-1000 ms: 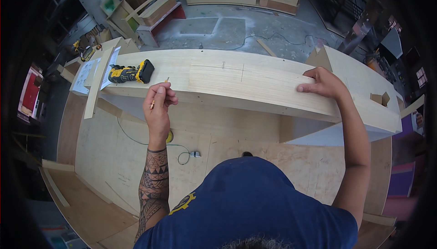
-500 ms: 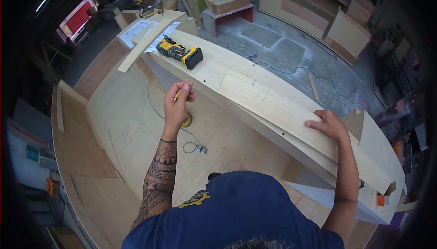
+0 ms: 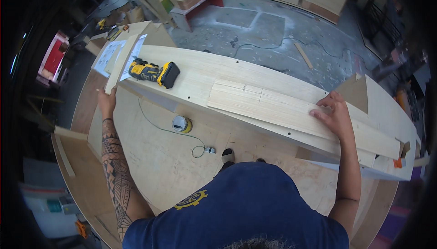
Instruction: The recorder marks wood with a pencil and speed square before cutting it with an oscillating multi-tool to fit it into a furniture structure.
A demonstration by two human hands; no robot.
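Observation:
At the left, my left hand point(image 3: 107, 100) closes on the near end of a long pale wooden strip point(image 3: 122, 61), which lies over printed drawing sheets point(image 3: 109, 57). My right hand point(image 3: 336, 115) grips a pale board point(image 3: 273, 105) on the long plywood top, thumb on its face and fingers at the far edge. Pencil lines cross that board near its left end. Another thin board point(image 3: 375, 140) lies along the same top, partly covered. Between my hands a yellow and black cordless power tool point(image 3: 152, 73) lies on its side. No pencil can be made out in my left hand.
The long plywood top point(image 3: 195, 62) runs across in front of me, with dark holes along its edges. Below it, inside the curved wooden frame, stand a can point(image 3: 182, 124) and a thin green hose point(image 3: 175, 133). Beyond, a wood offcut point(image 3: 303, 55) and a cable lie on the concrete floor.
My left hand, which held a pencil near the top's edge, has moved left onto the wooden strip. My right hand stays on the board. The whole view has shifted.

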